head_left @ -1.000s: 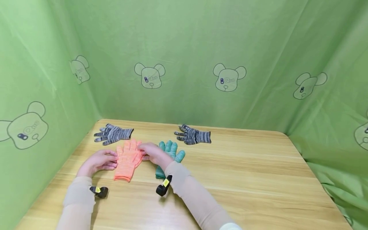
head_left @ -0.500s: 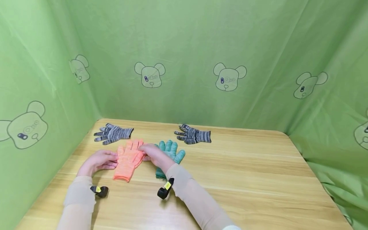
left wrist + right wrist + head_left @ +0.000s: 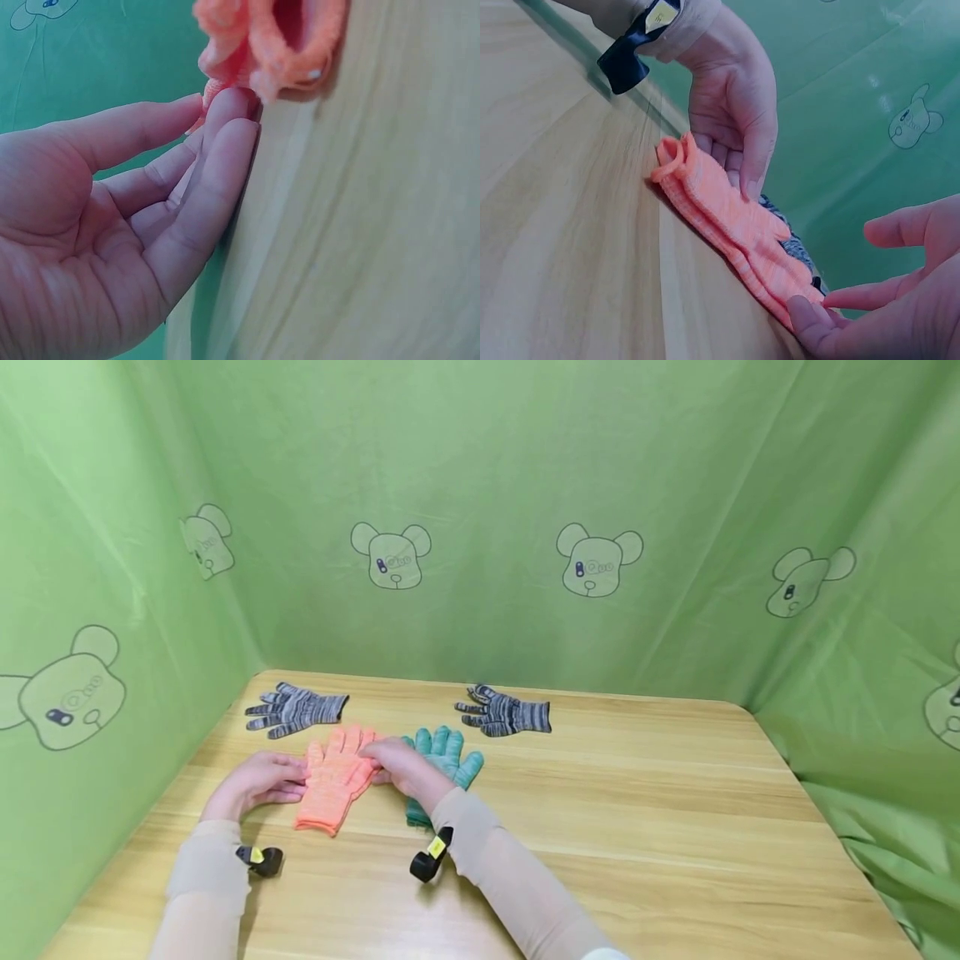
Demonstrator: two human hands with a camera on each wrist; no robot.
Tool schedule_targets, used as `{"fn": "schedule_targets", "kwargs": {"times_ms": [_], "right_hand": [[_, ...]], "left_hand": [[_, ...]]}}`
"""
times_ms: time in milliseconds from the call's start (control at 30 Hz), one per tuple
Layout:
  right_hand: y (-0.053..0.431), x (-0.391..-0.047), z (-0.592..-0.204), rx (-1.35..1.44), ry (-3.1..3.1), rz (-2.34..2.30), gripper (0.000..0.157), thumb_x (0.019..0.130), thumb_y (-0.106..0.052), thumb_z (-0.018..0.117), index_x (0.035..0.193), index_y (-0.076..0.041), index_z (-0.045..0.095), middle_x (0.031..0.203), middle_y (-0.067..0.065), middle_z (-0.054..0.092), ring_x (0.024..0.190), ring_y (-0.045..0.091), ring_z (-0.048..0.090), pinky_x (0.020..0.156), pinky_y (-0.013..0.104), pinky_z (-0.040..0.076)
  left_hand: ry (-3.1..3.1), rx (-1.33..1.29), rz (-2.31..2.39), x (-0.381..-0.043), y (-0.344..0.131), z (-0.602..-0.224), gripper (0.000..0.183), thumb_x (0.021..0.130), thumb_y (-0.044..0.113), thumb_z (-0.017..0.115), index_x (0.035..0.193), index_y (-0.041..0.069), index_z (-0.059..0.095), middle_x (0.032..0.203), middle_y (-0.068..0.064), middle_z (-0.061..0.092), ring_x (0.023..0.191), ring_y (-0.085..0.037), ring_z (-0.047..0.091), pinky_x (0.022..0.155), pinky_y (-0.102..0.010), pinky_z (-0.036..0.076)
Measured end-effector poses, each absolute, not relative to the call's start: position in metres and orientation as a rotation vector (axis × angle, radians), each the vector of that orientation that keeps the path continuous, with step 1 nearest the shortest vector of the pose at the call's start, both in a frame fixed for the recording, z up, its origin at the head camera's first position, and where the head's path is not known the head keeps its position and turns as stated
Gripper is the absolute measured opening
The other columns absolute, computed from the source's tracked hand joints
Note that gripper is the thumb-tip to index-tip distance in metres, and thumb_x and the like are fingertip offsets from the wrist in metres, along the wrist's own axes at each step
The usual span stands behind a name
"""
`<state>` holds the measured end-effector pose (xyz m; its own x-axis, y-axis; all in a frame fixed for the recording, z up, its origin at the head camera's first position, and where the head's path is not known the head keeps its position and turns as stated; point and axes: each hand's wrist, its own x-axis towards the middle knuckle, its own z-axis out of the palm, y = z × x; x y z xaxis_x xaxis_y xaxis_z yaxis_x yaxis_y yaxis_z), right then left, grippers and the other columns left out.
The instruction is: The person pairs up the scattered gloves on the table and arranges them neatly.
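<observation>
An orange knit glove (image 3: 333, 781) lies palm-flat on the table, fingers pointing away, a second orange layer showing along its right edge. My left hand (image 3: 262, 779) pinches its left edge; in the right wrist view that thumb lies on top of the glove. My right hand (image 3: 401, 764) pinches the glove's right side by the fingers, thumb and fingertips at its edge. Under my right wrist lies a teal glove (image 3: 444, 747), partly hidden. The left wrist view shows the orange cuff opening (image 3: 300, 37) just above my fingertips.
Two grey-and-black striped gloves lie farther back, one glove (image 3: 300, 710) at the left and another glove (image 3: 510, 714) nearer the middle. A wooden table (image 3: 637, 827) carries everything, with green curtains (image 3: 480, 443) around its back and sides.
The orange glove has turned slightly, its fingertips shifting right and its cuff a little left. My right hand moved slightly right with it; my left hand stays almost still.
</observation>
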<state>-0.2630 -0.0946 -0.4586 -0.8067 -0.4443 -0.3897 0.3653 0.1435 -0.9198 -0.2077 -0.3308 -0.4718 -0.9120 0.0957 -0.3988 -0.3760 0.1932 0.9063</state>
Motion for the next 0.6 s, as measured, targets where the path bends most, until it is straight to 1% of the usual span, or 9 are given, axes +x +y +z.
{"fn": "schedule_targets", "kwargs": {"times_ms": [133, 233, 367, 433, 533, 600], "right_hand": [[-0.0941, -0.2602, -0.4552, -0.072, 1.817, -1.736, 0.035, 0.091, -0.011, 0.062, 0.122, 0.005, 0.055, 0.095, 0.003, 0.048, 0.081, 0.014, 0.049, 0.069, 0.024, 0.053], [-0.0928, -0.2584, -0.4548, -0.043, 1.817, -1.732, 0.035, 0.09, -0.011, 0.063, 0.121, 0.004, 0.056, 0.094, 0.003, 0.047, 0.074, 0.013, 0.048, 0.067, 0.023, 0.052], [-0.0913, -0.2565, -0.4555, 0.001, 1.826, -1.724, 0.033, 0.089, -0.011, 0.064, 0.118, 0.003, 0.056, 0.091, 0.003, 0.046, 0.067, 0.011, 0.046, 0.06, 0.02, 0.05], [-0.0908, -0.2556, -0.4548, 0.01, 1.826, -1.722, 0.034, 0.089, -0.011, 0.064, 0.119, 0.003, 0.055, 0.092, 0.004, 0.046, 0.066, 0.011, 0.046, 0.058, 0.019, 0.049], [-0.0904, -0.2549, -0.4541, 0.005, 1.826, -1.715, 0.039, 0.089, -0.011, 0.064, 0.123, 0.004, 0.053, 0.094, 0.005, 0.046, 0.063, 0.01, 0.046, 0.059, 0.019, 0.049], [-0.09, -0.2548, -0.4538, -0.006, 1.823, -1.709, 0.041, 0.089, -0.012, 0.064, 0.125, 0.004, 0.052, 0.096, 0.005, 0.046, 0.063, 0.01, 0.046, 0.062, 0.021, 0.051]], "left_hand": [[2.111, -0.261, 1.768, -0.2078, -0.3314, -0.4726, 0.034, 0.096, 0.006, 0.056, 0.122, -0.015, 0.051, 0.084, -0.001, 0.071, 0.074, -0.011, 0.069, 0.076, -0.029, 0.062], [2.11, -0.258, 1.768, -0.2078, -0.3314, -0.473, 0.037, 0.096, 0.007, 0.056, 0.124, -0.016, 0.049, 0.084, -0.001, 0.071, 0.075, -0.011, 0.069, 0.076, -0.029, 0.062], [2.097, -0.257, 1.777, -0.2077, -0.3307, -0.4734, 0.041, 0.097, 0.007, 0.056, 0.127, -0.018, 0.046, 0.086, -0.002, 0.072, 0.076, -0.012, 0.07, 0.077, -0.03, 0.062], [2.094, -0.255, 1.775, -0.2077, -0.3307, -0.4735, 0.042, 0.097, 0.008, 0.056, 0.128, -0.018, 0.046, 0.086, -0.002, 0.071, 0.076, -0.012, 0.07, 0.078, -0.03, 0.062], [2.098, -0.256, 1.772, -0.2079, -0.3308, -0.4735, 0.04, 0.097, 0.008, 0.056, 0.127, -0.017, 0.047, 0.085, -0.002, 0.071, 0.076, -0.012, 0.07, 0.077, -0.029, 0.062], [2.101, -0.251, 1.769, -0.2082, -0.3312, -0.4735, 0.039, 0.097, 0.008, 0.056, 0.126, -0.017, 0.048, 0.085, -0.002, 0.071, 0.076, -0.012, 0.07, 0.077, -0.029, 0.062]]}}
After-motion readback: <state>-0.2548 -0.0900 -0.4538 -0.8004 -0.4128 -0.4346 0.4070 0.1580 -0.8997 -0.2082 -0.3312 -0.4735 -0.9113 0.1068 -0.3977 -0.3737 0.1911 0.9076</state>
